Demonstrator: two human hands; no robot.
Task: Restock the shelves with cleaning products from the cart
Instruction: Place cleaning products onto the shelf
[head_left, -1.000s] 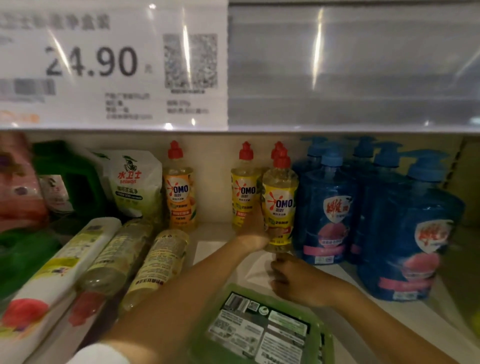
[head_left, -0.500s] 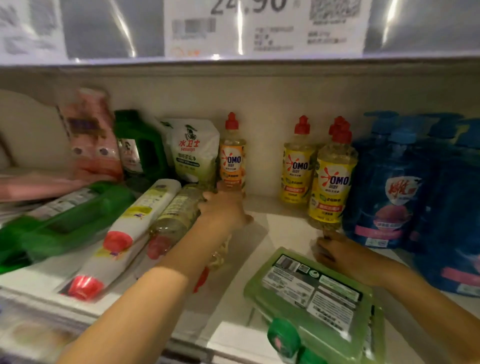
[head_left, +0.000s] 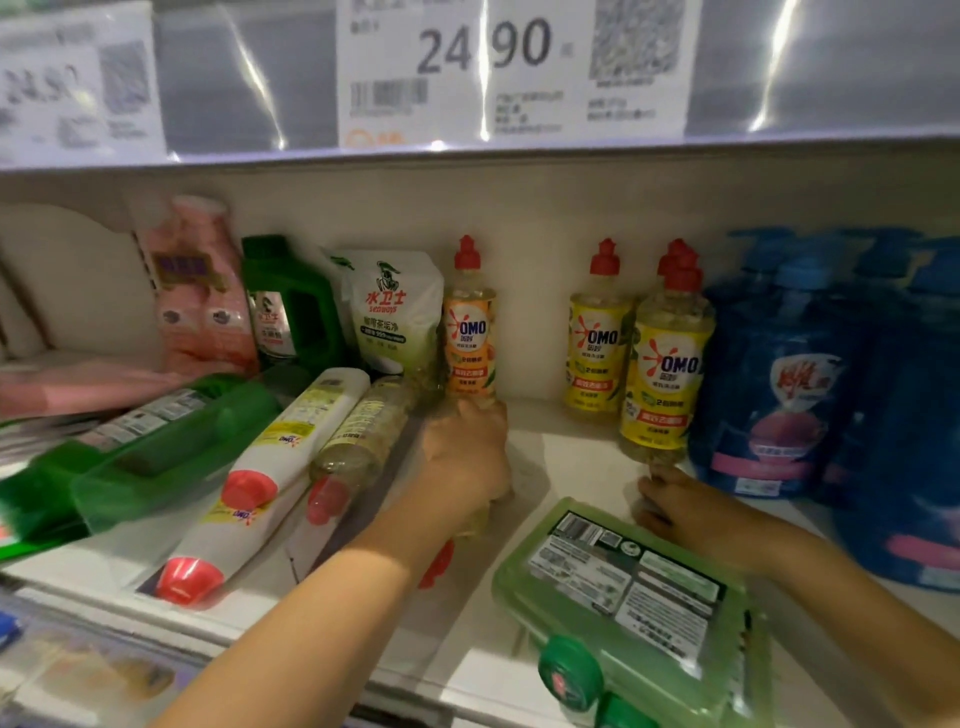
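My left hand (head_left: 467, 457) reaches onto the shelf (head_left: 566, 457) and curls over a clear OMO bottle lying on its side. Only that bottle's red cap (head_left: 435, 567) shows below my wrist. My right hand (head_left: 680, 506) sits at the foot of the front upright yellow OMO bottle (head_left: 667, 374), fingers curled against its base. Another yellow OMO bottle (head_left: 597, 343) stands behind it, and an orange-label OMO bottle (head_left: 470, 338) stands just beyond my left hand.
Lying left of my hand are a clear bottle (head_left: 363, 436), a white bottle (head_left: 291, 452) and a green jug (head_left: 156, 457). A green jug (head_left: 628, 587) lies under my right forearm. Blue pump bottles (head_left: 789, 389) fill the right. A white pouch (head_left: 389, 312) stands at the back.
My left hand left the upright yellow bottle, moved left and came down on the lying bottle. My right hand stayed at the yellow bottle's base. The view has swung left.
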